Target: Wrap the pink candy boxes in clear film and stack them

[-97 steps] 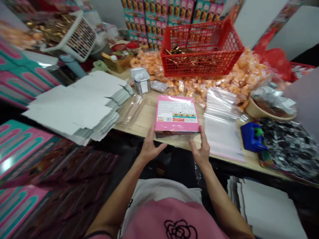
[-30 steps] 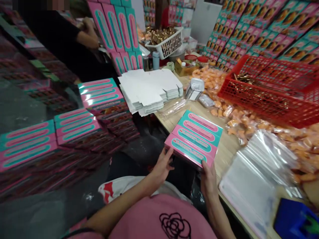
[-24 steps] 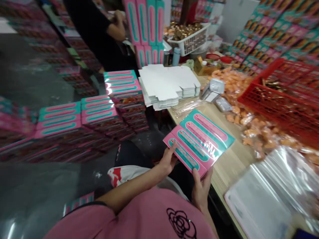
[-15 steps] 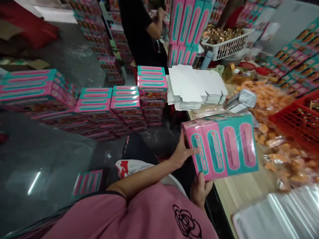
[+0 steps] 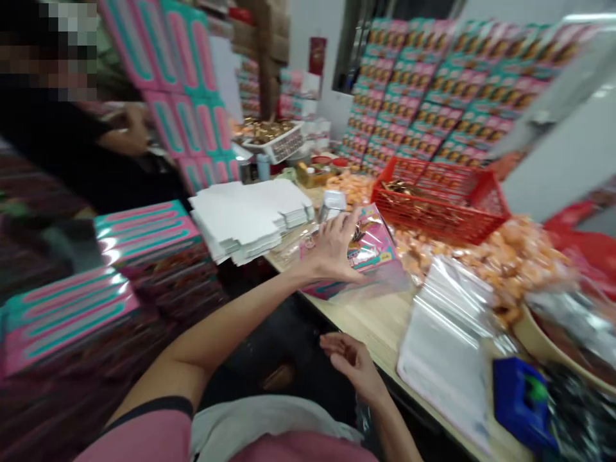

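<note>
My left hand (image 5: 332, 249) lies across a pink and teal printed box pack (image 5: 373, 240) on the table, thumb and fingers spread around it. Clear plastic film shows at the pack's lower right end. My right hand (image 5: 350, 362) hangs in front of the table edge, apart from the pack, its fingers loosely curled with nothing visible in them. A stack of clear plastic bags (image 5: 445, 346) lies on the table to the right of the pack.
White flat cartons (image 5: 245, 212) are piled left of the pack. Behind stand a red basket (image 5: 437, 205) and orange wrapped pieces (image 5: 514, 256). A blue tape dispenser (image 5: 517, 401) sits at right. Stacked boxes (image 5: 144, 231) stand at left, near a co-worker's arm (image 5: 125, 131).
The view has turned right. The pack, held in both hands before, now rests on the table under my left hand. My right hand has let go and dropped toward my body.
</note>
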Demonstrator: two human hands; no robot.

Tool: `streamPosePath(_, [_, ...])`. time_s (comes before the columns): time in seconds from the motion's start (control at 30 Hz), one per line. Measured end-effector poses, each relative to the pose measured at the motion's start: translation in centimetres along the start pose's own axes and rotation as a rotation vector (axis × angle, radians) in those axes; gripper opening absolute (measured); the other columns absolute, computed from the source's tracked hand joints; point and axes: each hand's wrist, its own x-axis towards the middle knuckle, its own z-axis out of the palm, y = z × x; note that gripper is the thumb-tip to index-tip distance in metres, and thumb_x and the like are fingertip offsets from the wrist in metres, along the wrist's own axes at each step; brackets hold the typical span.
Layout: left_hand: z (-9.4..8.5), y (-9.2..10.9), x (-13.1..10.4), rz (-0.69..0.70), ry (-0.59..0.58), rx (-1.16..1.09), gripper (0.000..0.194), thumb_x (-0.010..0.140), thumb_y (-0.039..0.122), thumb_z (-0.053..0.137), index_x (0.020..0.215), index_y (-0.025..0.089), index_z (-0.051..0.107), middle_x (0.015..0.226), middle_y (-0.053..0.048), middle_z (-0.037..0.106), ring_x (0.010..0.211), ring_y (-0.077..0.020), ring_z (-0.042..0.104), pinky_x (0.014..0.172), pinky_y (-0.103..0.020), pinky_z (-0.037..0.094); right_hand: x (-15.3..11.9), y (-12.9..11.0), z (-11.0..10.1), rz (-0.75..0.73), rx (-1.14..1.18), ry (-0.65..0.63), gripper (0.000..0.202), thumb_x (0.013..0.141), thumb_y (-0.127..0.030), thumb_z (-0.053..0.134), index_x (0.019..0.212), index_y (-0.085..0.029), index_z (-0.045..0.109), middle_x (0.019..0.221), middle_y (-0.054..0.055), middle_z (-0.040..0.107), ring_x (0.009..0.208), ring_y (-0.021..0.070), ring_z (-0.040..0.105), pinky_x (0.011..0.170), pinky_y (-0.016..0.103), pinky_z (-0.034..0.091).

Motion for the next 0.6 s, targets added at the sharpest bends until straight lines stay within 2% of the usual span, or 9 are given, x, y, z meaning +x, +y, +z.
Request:
streamPosePath(0.07, [1.9,0.3,2.1,0.122,-0.221,0.132,0.138,0.040,0.046,0.093,0.158,0.014,0.030,0.153,-0.022,0.039,0.140,-0.0541,0.032,0.119,-0.067,0.012,-1.6,-2.8,-2.1,-0.050,-0.065,-0.045,0.043,0.080,-0.056,0.076,0.104,-0.021,0.077,0.101,0.011,0.079,0.090,0.0247,0.076,0.084,0.040,0.060])
streamPosePath(0.1, [3.0,0.6,2.9,0.160,-0.317,0.179,0.136,0.041,0.050,0.091,0.158,0.014,0.030,0.153,-0.023,0.039,0.140,-0.0544,0.033,0.118,-0.068,0.013,-2.4,-4.3,-3.3,-0.097,-0.099,-0.023,0.037,0.082,-0.053,0.074,0.100,-0.021,0.078,0.098,0.010,0.080,0.085,0.0231,0.076,0.078,0.037,0.060])
streamPosePath(0.13, [4.1,0.8,3.4,0.185,-0.405,0.216,0.135,0.044,0.055,0.089,0.158,0.015,0.030,0.154,-0.023,0.039,0.140,-0.0544,0.032,0.117,-0.069,0.014,-3.0,-5.8,-4.7,-0.168,-0.136,0.061,0.031,0.085,-0.050,0.072,0.095,-0.021,0.079,0.092,0.009,0.079,0.080,0.0215,0.074,0.073,0.034,0.059])
streamPosePath(0.2, [6.0,1.6,4.2,0.212,-0.562,0.262,0.134,0.048,0.065,0.085,0.158,0.015,0.026,0.157,-0.025,0.036,0.143,-0.0530,0.030,0.117,-0.067,0.017,-3.2,-8.4,-7.9,-0.325,-0.215,0.339,0.026,0.087,-0.045,0.071,0.086,-0.021,0.079,0.080,0.006,0.077,0.071,0.0188,0.070,0.068,0.032,0.057])
streamPosePath(0.3, [7.2,2.6,5.2,0.234,-0.724,0.276,0.123,0.062,0.073,0.075,0.158,0.015,0.026,0.160,-0.023,0.035,0.147,-0.0452,0.032,0.119,-0.057,0.024,-0.6,-10.8,-13.1,-0.415,-0.284,0.657,0.028,0.084,-0.049,0.072,0.083,-0.021,0.077,0.082,0.005,0.075,0.076,0.0188,0.067,0.073,0.033,0.054])
streamPosePath(0.37, [6.9,2.6,6.0,0.231,-0.715,0.269,0.101,0.077,0.072,0.064,0.155,0.016,0.034,0.156,-0.020,0.043,0.144,-0.0376,0.040,0.118,-0.048,0.030,2.6,-11.5,-15.8,-0.398,-0.267,0.716,0.039,0.078,-0.059,0.074,0.088,-0.022,0.076,0.090,0.006,0.075,0.086,0.0210,0.067,0.080,0.035,0.054])
streamPosePath(0.43, [5.9,1.8,6.7,0.220,-0.636,0.286,0.077,0.088,0.065,0.055,0.146,0.016,0.048,0.144,-0.018,0.057,0.132,-0.0319,0.053,0.110,-0.042,0.039,5.9,-11.9,-17.5,-0.304,-0.206,0.683,0.055,0.071,-0.073,0.070,0.088,-0.022,0.074,0.095,0.007,0.074,0.090,0.0225,0.067,0.080,0.036,0.053])
streamPosePath(0.53, [4.1,-0.2,7.1,0.171,-0.558,0.329,0.053,0.092,0.057,0.053,0.123,0.016,0.066,0.113,-0.013,0.072,0.103,-0.0261,0.066,0.090,-0.035,0.048,9.2,-12.4,-18.3,-0.125,-0.132,0.492,0.070,0.067,-0.088,0.057,0.079,-0.020,0.072,0.089,0.009,0.074,0.084,0.0217,0.066,0.073,0.033,0.052])
streamPosePath(0.6, [3.4,-1.5,6.9,0.117,-0.536,0.324,0.047,0.091,0.056,0.056,0.111,0.017,0.072,0.099,-0.009,0.074,0.088,-0.0229,0.067,0.078,-0.030,0.047,10.0,-12.6,-18.2,-0.092,-0.159,0.448,0.069,0.065,-0.088,0.059,0.070,-0.019,0.069,0.077,0.007,0.072,0.076,0.0196,0.064,0.069,0.032,0.050])
